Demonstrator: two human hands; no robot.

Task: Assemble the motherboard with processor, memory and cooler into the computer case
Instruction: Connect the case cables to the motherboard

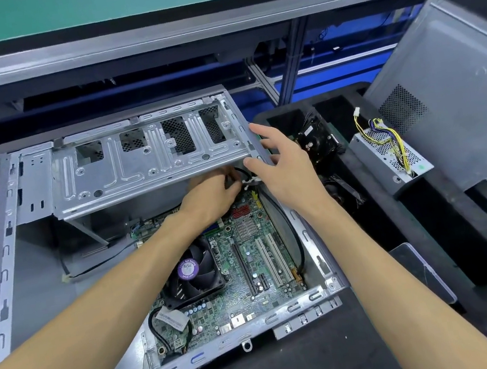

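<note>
The left hand [212, 194] pinched a black cable [287, 225] under the drive cage [149, 164], the right hand [283, 162] hovered spread beside it, above the motherboard [249, 266] seated in the case [3, 270] on black foam [370, 228].

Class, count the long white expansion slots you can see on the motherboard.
2. Both white slots lie side by side on the motherboard, right of the cooler fan. The arms may hide others.
</note>
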